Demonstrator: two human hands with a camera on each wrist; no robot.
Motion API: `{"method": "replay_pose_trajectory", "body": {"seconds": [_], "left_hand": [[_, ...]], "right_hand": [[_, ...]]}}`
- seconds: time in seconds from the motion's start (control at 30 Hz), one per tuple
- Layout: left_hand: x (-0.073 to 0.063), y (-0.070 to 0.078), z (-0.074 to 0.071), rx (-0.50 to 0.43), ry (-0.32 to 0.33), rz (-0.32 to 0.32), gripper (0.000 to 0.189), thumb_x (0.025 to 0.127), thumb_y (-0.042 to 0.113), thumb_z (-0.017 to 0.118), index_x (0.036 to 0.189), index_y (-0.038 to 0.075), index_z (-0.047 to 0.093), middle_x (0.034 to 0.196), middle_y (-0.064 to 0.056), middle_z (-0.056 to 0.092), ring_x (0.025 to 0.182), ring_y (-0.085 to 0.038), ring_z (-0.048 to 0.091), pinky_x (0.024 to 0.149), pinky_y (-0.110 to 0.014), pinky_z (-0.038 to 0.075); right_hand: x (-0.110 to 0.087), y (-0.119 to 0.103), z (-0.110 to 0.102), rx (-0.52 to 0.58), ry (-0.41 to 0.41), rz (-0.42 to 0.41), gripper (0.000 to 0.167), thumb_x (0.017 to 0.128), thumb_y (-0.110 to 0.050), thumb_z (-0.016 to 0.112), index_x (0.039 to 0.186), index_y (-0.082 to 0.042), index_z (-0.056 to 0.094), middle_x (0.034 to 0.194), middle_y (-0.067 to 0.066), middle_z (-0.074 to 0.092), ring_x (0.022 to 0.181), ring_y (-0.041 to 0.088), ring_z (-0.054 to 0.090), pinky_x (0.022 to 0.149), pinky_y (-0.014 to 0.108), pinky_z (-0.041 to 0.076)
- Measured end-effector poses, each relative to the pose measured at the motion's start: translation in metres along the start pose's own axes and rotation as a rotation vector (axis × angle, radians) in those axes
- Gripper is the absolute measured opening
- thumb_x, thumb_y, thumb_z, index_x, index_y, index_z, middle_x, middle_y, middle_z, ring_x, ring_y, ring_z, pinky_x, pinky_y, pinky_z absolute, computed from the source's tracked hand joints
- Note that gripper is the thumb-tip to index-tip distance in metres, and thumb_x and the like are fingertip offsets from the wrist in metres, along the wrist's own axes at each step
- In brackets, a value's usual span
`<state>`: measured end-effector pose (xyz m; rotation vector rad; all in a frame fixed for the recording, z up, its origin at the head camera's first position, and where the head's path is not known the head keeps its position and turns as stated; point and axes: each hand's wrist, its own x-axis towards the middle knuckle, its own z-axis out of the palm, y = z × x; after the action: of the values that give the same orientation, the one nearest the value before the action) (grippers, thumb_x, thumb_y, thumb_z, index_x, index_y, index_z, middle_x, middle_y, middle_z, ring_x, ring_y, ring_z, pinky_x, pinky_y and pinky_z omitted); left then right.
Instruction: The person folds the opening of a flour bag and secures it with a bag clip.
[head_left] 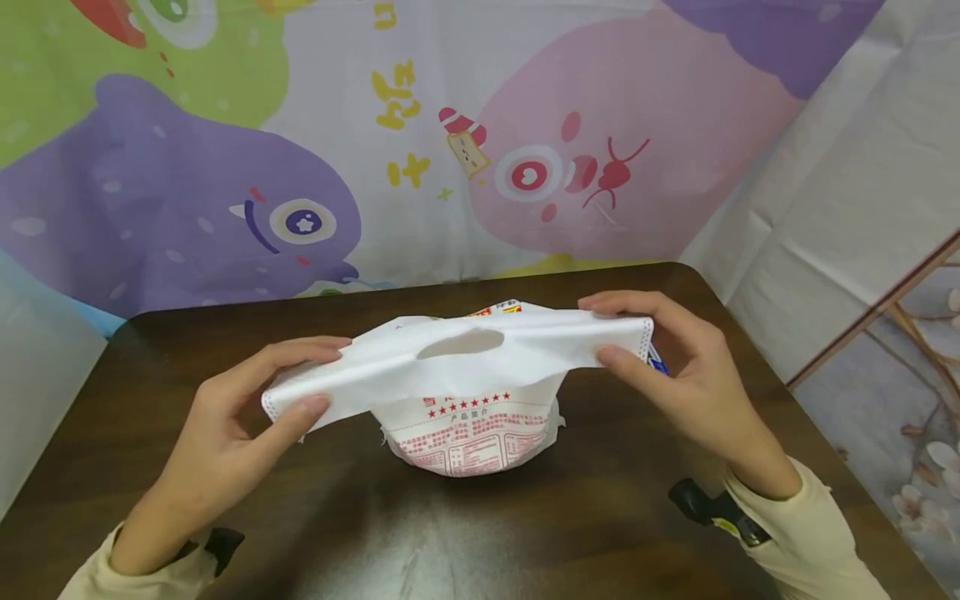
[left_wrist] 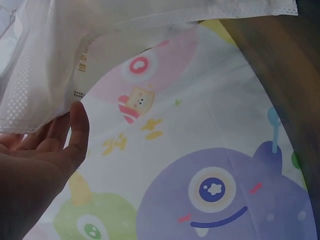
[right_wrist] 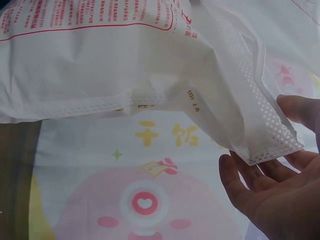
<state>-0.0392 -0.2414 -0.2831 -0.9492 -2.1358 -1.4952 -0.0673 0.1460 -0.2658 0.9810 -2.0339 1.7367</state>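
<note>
A white fabric bag with red printing and a row of red stars is over the middle of the table, its top edge stretched wide. An oval handle hole is cut in the top band. My left hand holds the band's left corner between thumb and fingers. At the opposite corner, my right hand grips the band in the same way. Stitched dots line the corner of the bag in the right wrist view. In the left wrist view, fingers hold the bag's lower corner.
The bag is over a dark brown wooden table. Behind it hangs a cloth backdrop with a purple and a pink cartoon figure. A pale flower-printed panel borders the right side.
</note>
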Motion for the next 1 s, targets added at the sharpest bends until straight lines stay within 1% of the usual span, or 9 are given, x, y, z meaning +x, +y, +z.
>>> {"method": "replay_pose_trajectory", "body": {"seconds": [0.07,0.13,0.2,0.37,0.5,0.67,0.8,0.9,1.0], "left_hand": [[0.000,0.000,0.000,-0.039,-0.007,0.003,0.045,0.078,-0.022,0.067,0.121,-0.010,0.062,0.125,-0.025,0.062,0.113,-0.023,0.061,0.081,-0.019,0.050],[0.001,0.001,0.000,-0.038,-0.010,0.004,0.046,0.077,-0.023,0.068,0.121,-0.010,0.062,0.125,-0.026,0.062,0.114,-0.023,0.061,0.083,-0.019,0.050],[0.001,0.004,0.001,-0.016,-0.010,0.003,0.047,0.076,-0.023,0.069,0.121,-0.010,0.062,0.124,-0.026,0.063,0.114,-0.022,0.061,0.085,-0.018,0.050],[0.005,0.014,0.002,0.098,-0.005,-0.011,0.047,0.078,-0.022,0.069,0.122,-0.006,0.064,0.117,-0.018,0.068,0.100,-0.014,0.064,0.080,-0.016,0.051],[0.006,0.017,0.002,0.097,-0.011,-0.016,0.045,0.079,-0.022,0.068,0.122,-0.007,0.065,0.114,-0.018,0.069,0.096,-0.012,0.065,0.079,-0.017,0.053],[0.006,0.015,0.001,0.108,-0.021,-0.004,0.043,0.080,-0.021,0.068,0.120,-0.007,0.067,0.114,-0.018,0.070,0.099,-0.011,0.067,0.080,-0.018,0.054],[0.008,0.012,0.001,0.129,-0.023,0.021,0.042,0.078,-0.022,0.069,0.117,-0.006,0.069,0.114,-0.018,0.071,0.103,-0.011,0.068,0.084,-0.018,0.053],[0.007,0.006,-0.001,0.132,-0.028,0.042,0.040,0.079,-0.021,0.068,0.115,-0.006,0.070,0.112,-0.018,0.071,0.104,-0.012,0.068,0.086,-0.019,0.053],[0.005,-0.003,-0.004,0.139,-0.042,0.044,0.039,0.081,-0.020,0.067,0.116,-0.005,0.070,0.113,-0.016,0.072,0.104,-0.013,0.069,0.087,-0.019,0.052]], "right_hand": [[0.001,-0.005,0.002,-0.007,-0.002,-0.001,0.039,0.080,0.023,0.066,0.117,0.010,0.062,0.121,0.028,0.062,0.113,0.031,0.060,0.087,0.025,0.051],[0.002,-0.010,0.004,-0.014,-0.004,-0.004,0.037,0.080,0.023,0.065,0.115,0.012,0.062,0.119,0.029,0.061,0.112,0.030,0.060,0.088,0.024,0.050],[0.003,-0.012,0.005,-0.022,-0.010,-0.010,0.035,0.080,0.024,0.065,0.113,0.013,0.063,0.118,0.031,0.061,0.112,0.030,0.060,0.089,0.024,0.050],[0.004,-0.010,0.005,-0.036,-0.024,-0.035,0.039,0.079,0.025,0.065,0.117,0.015,0.062,0.117,0.030,0.063,0.110,0.026,0.062,0.092,0.025,0.050],[0.004,-0.007,0.003,-0.041,-0.036,-0.049,0.042,0.080,0.025,0.065,0.121,0.015,0.061,0.117,0.029,0.064,0.107,0.021,0.064,0.092,0.025,0.051],[0.005,-0.004,0.002,-0.016,-0.054,-0.066,0.036,0.080,0.025,0.065,0.115,0.016,0.063,0.116,0.033,0.063,0.106,0.021,0.065,0.086,0.027,0.055],[0.006,-0.002,0.001,-0.017,-0.062,-0.076,0.034,0.079,0.026,0.065,0.112,0.016,0.065,0.113,0.035,0.063,0.108,0.024,0.066,0.085,0.029,0.056],[0.007,0.000,0.000,-0.029,-0.068,-0.079,0.034,0.079,0.026,0.065,0.111,0.015,0.066,0.112,0.034,0.064,0.108,0.024,0.066,0.086,0.027,0.056],[0.007,0.001,-0.001,-0.067,-0.070,-0.074,0.034,0.079,0.026,0.065,0.110,0.012,0.068,0.110,0.030,0.067,0.107,0.023,0.067,0.085,0.025,0.055]]}}
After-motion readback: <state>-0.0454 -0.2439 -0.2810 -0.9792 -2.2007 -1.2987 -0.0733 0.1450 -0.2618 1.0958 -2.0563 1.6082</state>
